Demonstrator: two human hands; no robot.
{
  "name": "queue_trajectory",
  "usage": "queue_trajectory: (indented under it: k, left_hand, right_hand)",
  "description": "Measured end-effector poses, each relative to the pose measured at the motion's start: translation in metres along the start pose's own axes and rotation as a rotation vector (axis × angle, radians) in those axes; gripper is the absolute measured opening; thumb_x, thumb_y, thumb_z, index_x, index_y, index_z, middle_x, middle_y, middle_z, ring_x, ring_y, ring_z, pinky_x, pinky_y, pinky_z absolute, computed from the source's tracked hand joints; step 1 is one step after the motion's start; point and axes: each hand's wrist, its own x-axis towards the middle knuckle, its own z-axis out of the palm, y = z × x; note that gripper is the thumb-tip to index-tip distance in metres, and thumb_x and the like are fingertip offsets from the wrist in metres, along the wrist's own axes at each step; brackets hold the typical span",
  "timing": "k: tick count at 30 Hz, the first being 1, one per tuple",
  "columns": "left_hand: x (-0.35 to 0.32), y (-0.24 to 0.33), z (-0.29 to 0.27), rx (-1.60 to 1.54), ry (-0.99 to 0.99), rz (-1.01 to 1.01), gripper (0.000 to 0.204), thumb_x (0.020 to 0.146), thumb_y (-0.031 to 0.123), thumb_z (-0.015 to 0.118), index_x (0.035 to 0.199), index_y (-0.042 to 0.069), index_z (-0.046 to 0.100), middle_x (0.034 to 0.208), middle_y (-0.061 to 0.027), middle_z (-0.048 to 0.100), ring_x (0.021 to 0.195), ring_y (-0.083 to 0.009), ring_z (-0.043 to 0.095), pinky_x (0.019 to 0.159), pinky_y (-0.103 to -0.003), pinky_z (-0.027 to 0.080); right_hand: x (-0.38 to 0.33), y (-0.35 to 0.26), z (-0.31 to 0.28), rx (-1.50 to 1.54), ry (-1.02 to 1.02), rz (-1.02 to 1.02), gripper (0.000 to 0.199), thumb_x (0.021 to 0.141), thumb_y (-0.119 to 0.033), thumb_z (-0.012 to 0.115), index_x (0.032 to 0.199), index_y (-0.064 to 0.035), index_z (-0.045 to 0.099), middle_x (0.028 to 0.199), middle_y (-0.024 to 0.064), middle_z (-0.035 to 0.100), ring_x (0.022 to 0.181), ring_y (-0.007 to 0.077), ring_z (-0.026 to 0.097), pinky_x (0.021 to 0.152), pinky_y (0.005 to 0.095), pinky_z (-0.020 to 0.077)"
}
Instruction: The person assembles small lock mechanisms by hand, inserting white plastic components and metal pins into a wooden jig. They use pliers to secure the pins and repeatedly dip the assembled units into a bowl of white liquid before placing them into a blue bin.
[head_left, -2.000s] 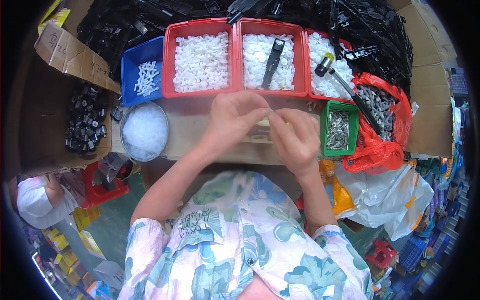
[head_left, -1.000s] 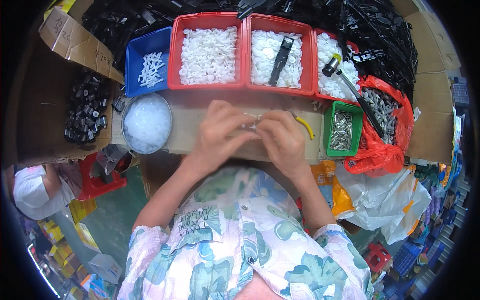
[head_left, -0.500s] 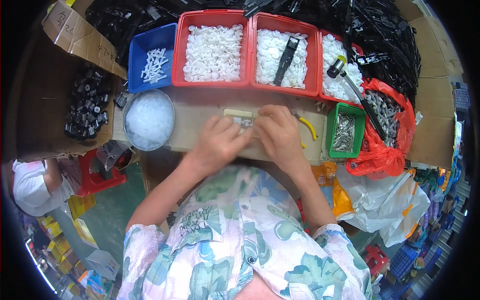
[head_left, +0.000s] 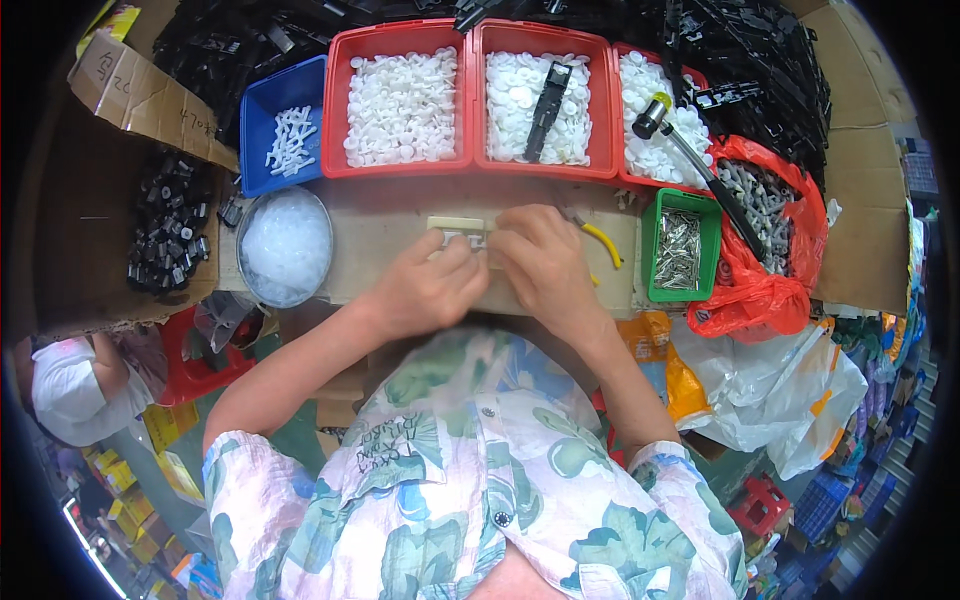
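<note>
Lowered since two seconds ago, the left hand and right hand curl at the cream block on the bench; with fingertips obscured, I cannot tell what they pinch.

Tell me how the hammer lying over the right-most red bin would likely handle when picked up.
The hammer would probably feel head-heavy, with a chunky head on a slim shaft. It looks stiff, since it runs straight. Pushed, it might slide or roll, as its head lies over loose white discs.
</note>
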Motion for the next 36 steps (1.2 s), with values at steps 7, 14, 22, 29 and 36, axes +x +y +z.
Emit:
queue_trajectory:
  k: [7, 14, 22, 29, 36]
  left_hand:
    - [0.000, 0.000, -0.001, 0.028, 0.017, 0.040, 0.030, 0.079, 0.017, 0.068, 0.104, 0.000, 0.070, 0.081, -0.0041, 0.059, 0.091, -0.0222, 0.060, 0.081, -0.037, 0.044]
    - [0.003, 0.002, -0.004, -0.126, 0.070, -0.081, 0.030, 0.080, 0.016, 0.075, 0.106, 0.002, 0.070, 0.080, -0.0038, 0.059, 0.086, -0.0225, 0.059, 0.078, -0.038, 0.044]
    - [0.081, -0.003, 0.005, -0.378, 0.182, -0.227, 0.025, 0.080, 0.011, 0.077, 0.103, 0.003, 0.069, 0.079, -0.0058, 0.059, 0.088, -0.0268, 0.058, 0.077, -0.040, 0.045]
    - [0.172, -0.026, 0.048, -0.407, 0.306, -0.382, 0.015, 0.079, 0.011, 0.077, 0.091, 0.004, 0.071, 0.081, -0.0086, 0.064, 0.083, -0.0287, 0.057, 0.076, -0.041, 0.046]
    - [0.188, -0.028, 0.071, -0.372, 0.330, -0.397, 0.010, 0.077, 0.012, 0.078, 0.083, 0.007, 0.071, 0.079, -0.0048, 0.064, 0.083, -0.0268, 0.058, 0.076, -0.039, 0.047]
  right_hand:
    - [-0.001, -0.001, 0.003, -0.034, 0.016, 0.007, 0.022, 0.079, -0.005, 0.073, 0.100, -0.0046, 0.065, 0.105, 0.0070, 0.064, 0.104, 0.0273, 0.060, 0.085, 0.0415, 0.0443]
    - [-0.001, -0.001, -0.008, 0.018, 0.044, 0.032, 0.025, 0.078, -0.003, 0.074, 0.101, -0.0025, 0.065, 0.105, 0.0118, 0.064, 0.103, 0.0311, 0.061, 0.087, 0.0428, 0.0467]
    - [-0.050, 0.038, -0.094, -0.281, 0.269, 0.334, 0.018, 0.083, 0.000, 0.070, 0.100, -0.0003, 0.066, 0.103, 0.0169, 0.062, 0.097, 0.0353, 0.061, 0.083, 0.0442, 0.0493]
    - [-0.085, 0.066, -0.113, -0.455, 0.211, 0.523, 0.014, 0.084, -0.003, 0.070, 0.098, -0.0009, 0.066, 0.093, 0.0145, 0.059, 0.091, 0.0351, 0.060, 0.077, 0.0474, 0.0479]
    - [-0.079, 0.070, -0.113, -0.396, 0.217, 0.499, 0.007, 0.085, -0.003, 0.069, 0.090, -0.0008, 0.065, 0.090, 0.0126, 0.061, 0.089, 0.0339, 0.061, 0.072, 0.0467, 0.0466]
